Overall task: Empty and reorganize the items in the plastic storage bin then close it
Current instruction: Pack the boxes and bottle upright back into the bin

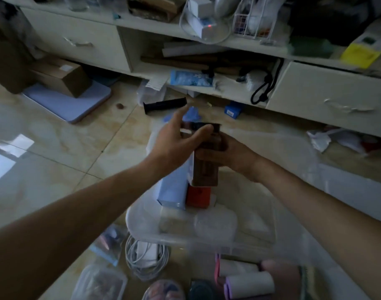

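A clear plastic storage bin [141,232] sits on the tiled floor in front of me. Inside it a light blue box [174,191] and a red box [198,197] stand at the far end. My right hand [226,156] grips a tall brown box [205,169] held upright above the red box. My left hand [174,139] touches the top of the brown box from the left, its fingers spread and its thumb lying across the box's dark upper edge. The near part of the bin holds pale flat packets, blurred.
A coiled white cable [146,256], clear pouches [100,282], paper rolls [250,282] and a round tin lie on the floor near me. A black tube [164,105], a small blue box [232,110] and a cardboard box [61,76] lie by the white cabinet [328,94].
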The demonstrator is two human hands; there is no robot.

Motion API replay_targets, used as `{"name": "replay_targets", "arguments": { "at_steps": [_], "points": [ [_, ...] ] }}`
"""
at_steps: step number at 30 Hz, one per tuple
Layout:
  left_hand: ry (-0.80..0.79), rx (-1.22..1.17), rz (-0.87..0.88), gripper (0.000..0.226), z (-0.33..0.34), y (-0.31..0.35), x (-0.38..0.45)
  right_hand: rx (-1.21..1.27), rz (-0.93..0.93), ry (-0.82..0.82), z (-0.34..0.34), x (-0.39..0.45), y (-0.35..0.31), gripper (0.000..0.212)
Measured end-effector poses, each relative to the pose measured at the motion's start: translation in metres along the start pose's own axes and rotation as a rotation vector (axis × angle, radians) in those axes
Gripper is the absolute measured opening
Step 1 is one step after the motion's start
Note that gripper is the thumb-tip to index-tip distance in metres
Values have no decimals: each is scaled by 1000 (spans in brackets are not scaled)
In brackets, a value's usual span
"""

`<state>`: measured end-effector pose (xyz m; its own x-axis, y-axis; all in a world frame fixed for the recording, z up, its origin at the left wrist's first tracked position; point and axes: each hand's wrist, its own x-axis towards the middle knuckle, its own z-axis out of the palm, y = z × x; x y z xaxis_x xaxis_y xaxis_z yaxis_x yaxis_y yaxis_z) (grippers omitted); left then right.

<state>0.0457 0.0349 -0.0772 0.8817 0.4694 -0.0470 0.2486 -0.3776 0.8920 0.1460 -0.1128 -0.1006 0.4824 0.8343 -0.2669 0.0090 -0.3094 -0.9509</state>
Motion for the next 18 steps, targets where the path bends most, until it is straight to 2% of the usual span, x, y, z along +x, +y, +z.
{"name": "replay_targets", "arguments": {
  "at_steps": [2,4,6,8,11,15,18],
  "points": [
    [-42,24,-119,72,33,-27,-4,55,201,116,-14,-8,41,45],
    [-172,308,-218,60,57,-61,-11,84,442,263,-21,-10,85,67],
    [-414,615,-280,67,69,-90,-23,132,592,373,-25,-7,125,87],
    [-564,797,-304,83,73,-111,-33,170,623,420,-23,-2,154,76],
    [-637,837,-246,97,73,-122,-40,159,588,421,-13,7,178,51],
    [-624,810,-187,104,66,-124,-39,68,578,520,4,23,182,50],
    [-598,797,-162,103,61,-129,-41,-106,582,617,12,21,168,34]
  ]
}}
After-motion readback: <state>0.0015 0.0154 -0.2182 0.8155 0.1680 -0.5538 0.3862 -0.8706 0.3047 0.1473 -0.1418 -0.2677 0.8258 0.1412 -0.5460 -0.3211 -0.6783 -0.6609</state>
